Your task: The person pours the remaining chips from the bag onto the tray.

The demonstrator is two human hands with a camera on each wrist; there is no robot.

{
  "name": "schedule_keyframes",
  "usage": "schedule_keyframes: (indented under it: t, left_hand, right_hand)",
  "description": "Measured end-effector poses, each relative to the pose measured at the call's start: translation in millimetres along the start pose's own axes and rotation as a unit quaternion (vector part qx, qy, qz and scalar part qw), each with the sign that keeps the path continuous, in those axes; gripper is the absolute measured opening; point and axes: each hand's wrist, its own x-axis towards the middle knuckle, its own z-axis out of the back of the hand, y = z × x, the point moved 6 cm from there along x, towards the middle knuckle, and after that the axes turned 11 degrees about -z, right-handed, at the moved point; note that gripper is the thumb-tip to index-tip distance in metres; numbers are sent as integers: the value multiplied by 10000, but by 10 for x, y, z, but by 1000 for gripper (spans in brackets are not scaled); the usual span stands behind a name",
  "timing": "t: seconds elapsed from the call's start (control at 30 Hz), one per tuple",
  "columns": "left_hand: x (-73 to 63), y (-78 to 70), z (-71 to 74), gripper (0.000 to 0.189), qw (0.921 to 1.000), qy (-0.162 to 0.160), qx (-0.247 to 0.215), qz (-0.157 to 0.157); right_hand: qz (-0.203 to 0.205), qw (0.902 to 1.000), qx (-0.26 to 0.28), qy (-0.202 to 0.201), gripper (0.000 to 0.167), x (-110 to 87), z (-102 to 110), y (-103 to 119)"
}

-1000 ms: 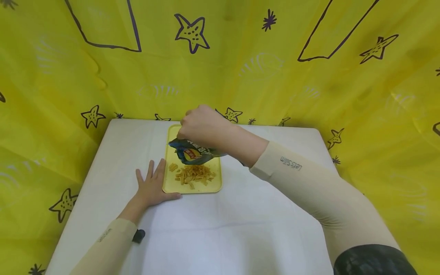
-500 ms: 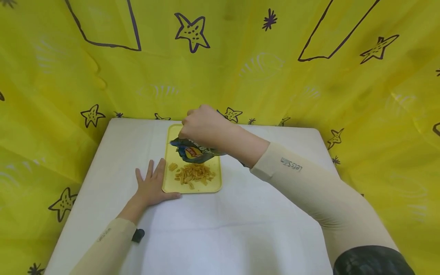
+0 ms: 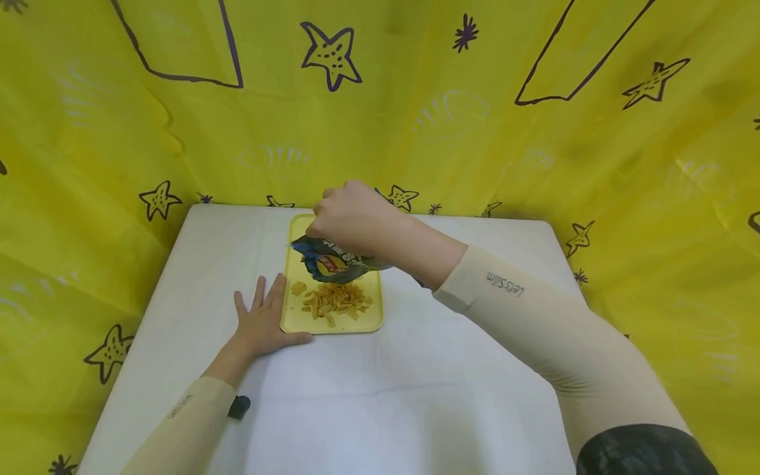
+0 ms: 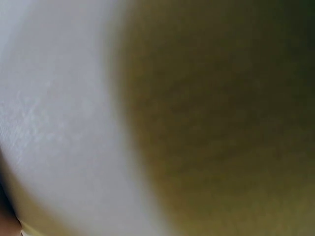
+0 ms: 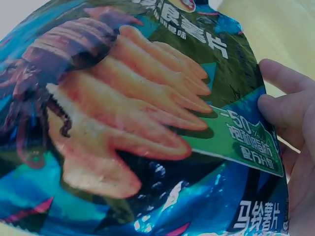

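Observation:
My right hand [image 3: 356, 218] grips a shiny blue and dark-green potato chip bag [image 3: 332, 262] above a pale yellow tray [image 3: 303, 320]. In the right wrist view, the printed front of the bag fills most of the picture, and the fingers hold its right edge. A heap of broken potato chips [image 3: 337, 302] lies on the near half of the tray, partly below the bag. My left hand [image 3: 261, 326] has its fingers spread at the tray's left side, with the thumb along its near edge. Only blurred sleeve and white surface dominate the left wrist view.
The tray lies on a table with a white cover [image 3: 451, 369]. Behind and at both sides hangs a yellow curtain [image 3: 380, 145] with starfish drawings. A small black object [image 3: 239, 407] shows beside the left forearm.
The bag in my right hand has swayed slightly right and back left. My left hand, the tray and the chip heap look the same.

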Motion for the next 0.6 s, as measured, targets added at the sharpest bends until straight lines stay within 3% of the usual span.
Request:
schedule_keyframes:
  t: [0.23,0.6]
  left_hand:
    - [3,16,-3,143,10000,82,-19,47]
    - [-16,17,-17,143,10000,1,-49,19]
  right_hand:
    - [-32,9999,-1,-135,20,-4,26,-24]
    - [-116,9997,237,1,29,-27,-17,-59]
